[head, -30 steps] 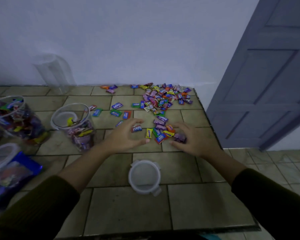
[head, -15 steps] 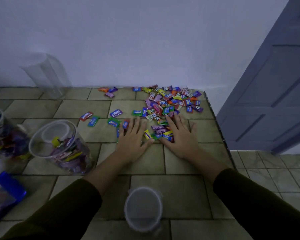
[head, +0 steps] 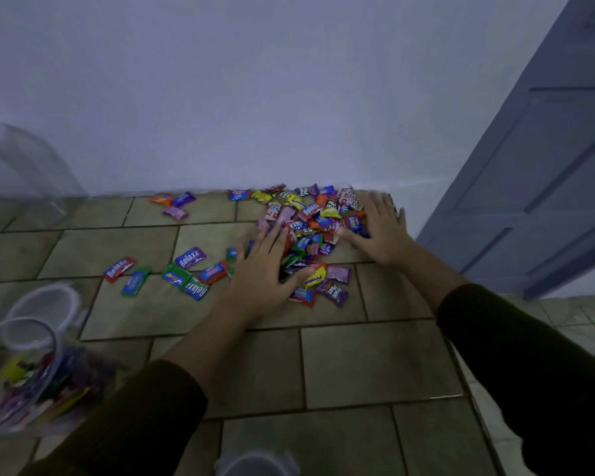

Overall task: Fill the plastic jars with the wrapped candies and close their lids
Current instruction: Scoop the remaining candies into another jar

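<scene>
A heap of wrapped candies (head: 315, 214) lies at the far right of the tiled counter, against the wall. My left hand (head: 267, 269) rests flat on the heap's near left side, fingers spread. On the heap's right edge lies my right hand (head: 383, 231), also flat and spread. Neither hand holds anything. Several loose candies (head: 189, 259) are scattered to the left of my left hand. An uncapped clear plastic jar (head: 24, 379), partly filled with candies, stands at the lower left. A clear round lid (head: 258, 463) peeks in at the bottom edge.
An empty clear jar (head: 24, 170) stands at the far left by the white wall. The counter's right edge (head: 461, 376) drops to a tiled floor, with a blue-grey door (head: 536, 187) beyond it. Bare tiles (head: 368, 369) lie in front of the heap.
Both hands have slid forward from the near small cluster onto the main heap by the wall. The view has moved closer and to the right, so the jars sit further left.
</scene>
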